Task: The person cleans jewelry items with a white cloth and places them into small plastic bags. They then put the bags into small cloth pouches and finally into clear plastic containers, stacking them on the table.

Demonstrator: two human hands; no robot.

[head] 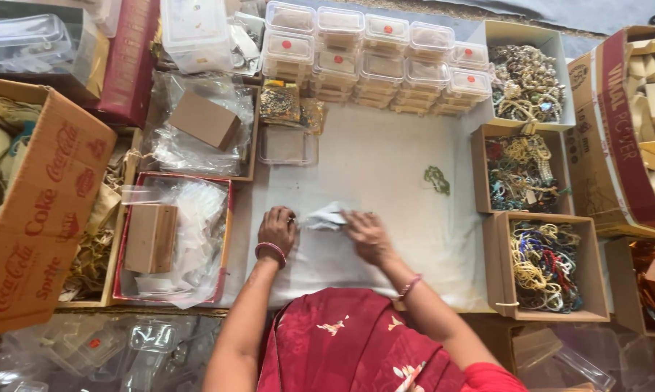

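My left hand [277,228] and my right hand [366,234] both rest on a white cloth [385,167] and hold a small clear plastic pouch [325,216] between them. The left hand pinches its left end; the right hand covers its right end. What is inside the pouch cannot be made out. A small green beaded piece [436,178] lies on the cloth to the upper right of my right hand. An empty clear lid or tray [287,146] lies above my left hand.
Stacked clear plastic boxes [374,54] line the far edge. Three cardboard boxes of beaded jewellery [543,261] stand at the right. Trays with plastic bags and small brown boxes [169,239] sit at the left, beside a large printed carton [37,210].
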